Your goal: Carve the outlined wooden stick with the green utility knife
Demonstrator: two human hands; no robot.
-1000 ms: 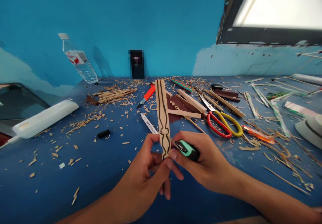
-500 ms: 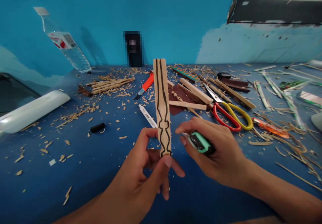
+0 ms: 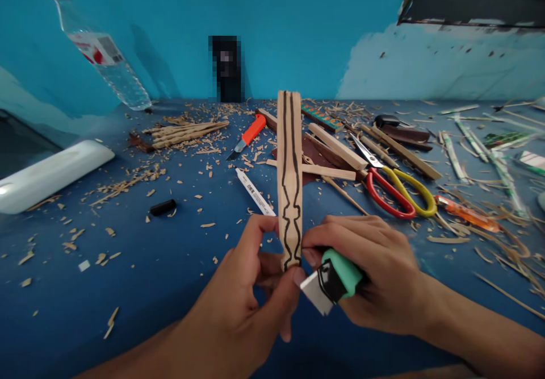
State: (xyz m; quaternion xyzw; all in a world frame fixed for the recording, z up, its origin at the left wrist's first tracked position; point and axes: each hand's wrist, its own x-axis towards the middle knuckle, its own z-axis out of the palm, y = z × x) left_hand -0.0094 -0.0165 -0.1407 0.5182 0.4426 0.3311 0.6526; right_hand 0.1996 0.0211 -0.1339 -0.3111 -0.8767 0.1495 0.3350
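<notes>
Upright in front of me stands a wooden strip [image 3: 290,169] with wavy black outlines drawn along it. My left hand [image 3: 251,299] pinches its lower end between thumb and fingers. A green utility knife [image 3: 347,271] is wrapped in my right hand [image 3: 374,271], its broad blade [image 3: 317,292] pointing left and down near my left thumb. Fingers of the right hand reach to the strip's lower right edge; whether they touch it I cannot tell. Behind the strip a white marker [image 3: 254,191] lies on the table, with its black cap [image 3: 163,207] off to the left.
Wood shavings litter the blue table [image 3: 170,265]. Beyond the strip lie an orange cutter [image 3: 251,133], wooden sticks [image 3: 336,145], red-and-yellow scissors [image 3: 392,188] and an orange-handled tool [image 3: 468,213]. A plastic bottle [image 3: 100,55] leans at the back left, near a white rounded object [image 3: 55,174].
The strip and my left hand have shifted slightly right in view. My right hand has come closer to the strip, and the knife has turned so its blade points down-left.
</notes>
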